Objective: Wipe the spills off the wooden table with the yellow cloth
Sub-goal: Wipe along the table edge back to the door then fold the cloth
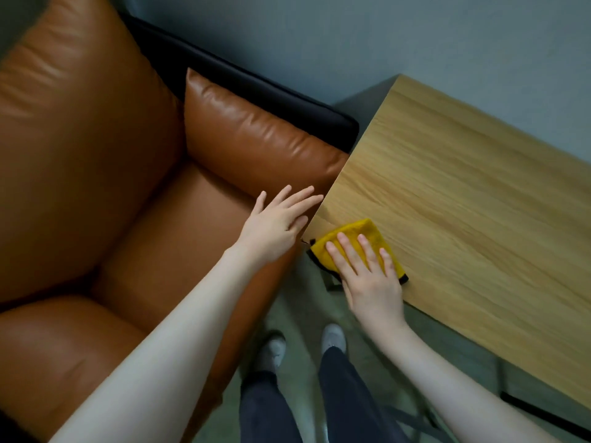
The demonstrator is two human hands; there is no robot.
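The yellow cloth (pixel 363 232), folded and edged in black, lies on the near left corner of the wooden table (pixel 463 203). My right hand (pixel 367 273) presses flat on the cloth, fingers spread over it. My left hand (pixel 278 222) hovers open beside the table's left edge, above the sofa arm, holding nothing. No spill shows on the wood around the cloth.
An orange-brown leather sofa (pixel 112 187) with a cushion (pixel 256 135) stands against the table's left edge. Grey floor, my legs and white shoes (pixel 332 338) are below. A grey wall runs behind. A dark table leg (pixel 543 414) shows at lower right.
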